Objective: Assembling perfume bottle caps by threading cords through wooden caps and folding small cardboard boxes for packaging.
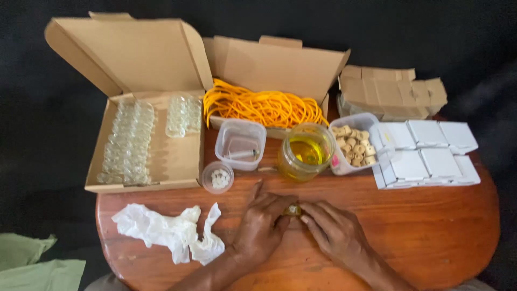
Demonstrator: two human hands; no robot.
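My left hand [263,223] and my right hand [336,231] meet at the near middle of a round wooden table [431,226]. Between their fingertips they pinch a small glass bottle [293,209] with yellowish content; most of it is hidden by the fingers. Just beyond the hands stands an open glass jar of yellow liquid [306,152]. A small round tub of white bits [217,177] sits to the left of the jar.
An open cardboard box of small clear vials [141,141] is at the left, and a box of yellow cords [264,106] is behind. A clear tub [240,143], a tub of cork stoppers [355,144], white cartons [425,153] and crumpled white tissue [169,230] also lie on the table.
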